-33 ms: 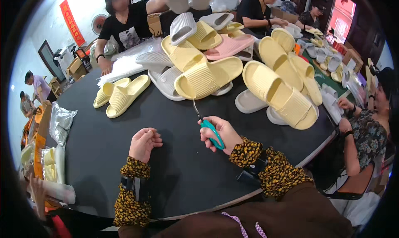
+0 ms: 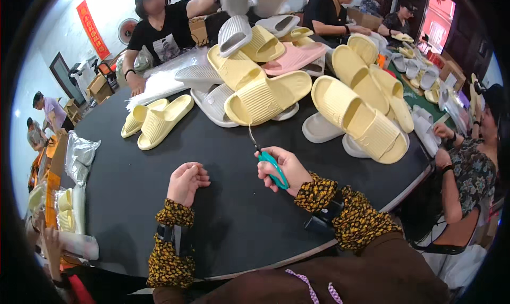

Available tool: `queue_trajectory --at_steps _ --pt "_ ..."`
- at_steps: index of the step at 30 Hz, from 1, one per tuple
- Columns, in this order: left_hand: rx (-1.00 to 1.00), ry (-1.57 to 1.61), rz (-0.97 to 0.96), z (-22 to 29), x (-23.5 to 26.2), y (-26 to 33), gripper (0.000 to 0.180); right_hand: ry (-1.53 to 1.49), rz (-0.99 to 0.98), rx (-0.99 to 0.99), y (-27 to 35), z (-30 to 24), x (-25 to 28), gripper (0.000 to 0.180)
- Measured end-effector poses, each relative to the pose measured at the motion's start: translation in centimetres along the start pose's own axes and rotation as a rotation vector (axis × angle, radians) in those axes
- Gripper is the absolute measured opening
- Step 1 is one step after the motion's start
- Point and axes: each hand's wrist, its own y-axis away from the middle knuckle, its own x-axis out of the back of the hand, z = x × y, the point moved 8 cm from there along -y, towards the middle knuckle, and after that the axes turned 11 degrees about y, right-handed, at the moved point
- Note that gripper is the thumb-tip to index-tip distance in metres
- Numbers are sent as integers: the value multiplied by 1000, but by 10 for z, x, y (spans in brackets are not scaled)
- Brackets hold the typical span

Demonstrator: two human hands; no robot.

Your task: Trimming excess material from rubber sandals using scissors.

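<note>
My right hand point(image 2: 286, 170) is wrapped round a pair of teal-handled trimming scissors point(image 2: 273, 168), whose thin curved tip points up. That tip reaches the front edge of a yellow ribbed slide slipper point(image 2: 260, 102) at the bottom of a slipper pile; whether they touch I cannot tell. My left hand point(image 2: 185, 183) is closed above the black table point(image 2: 143, 197), thumb against curled fingers; anything inside is hidden. To the left lies a pair of yellow slippers point(image 2: 166, 122). Right of the pile are more yellow slippers point(image 2: 361, 118), resting over white ones point(image 2: 321, 128).
Clear plastic bags point(image 2: 164, 83) lie at the far left of the table. A pink slipper point(image 2: 295, 58) and grey slippers point(image 2: 215, 104) are in the pile. Across the table a person point(image 2: 164, 33) raises grey slippers; another person point(image 2: 467, 144) works at the right.
The whole view has shifted very slightly. Across the table, the person's raised arm and grey slippers have moved a little to the right. My hands keep their pose.
</note>
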Motion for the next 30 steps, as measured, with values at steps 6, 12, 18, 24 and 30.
queue_trajectory --at_steps 6,12,18,24,30 --pt "-9 11 -25 5 -3 -1 14 102 -46 28 3 -1 -3 36" --pt "-133 75 23 35 13 -10 21 50 17 69 1 1 4 35" --pt "-320 -37 201 103 76 -61 34 87 -38 106 8 -2 3 51" --pt "-272 67 488 122 161 -112 42 111 -65 81 0 -1 -6 51" --pt "-220 93 412 124 159 -131 44 67 -11 28 5 -3 0 39"
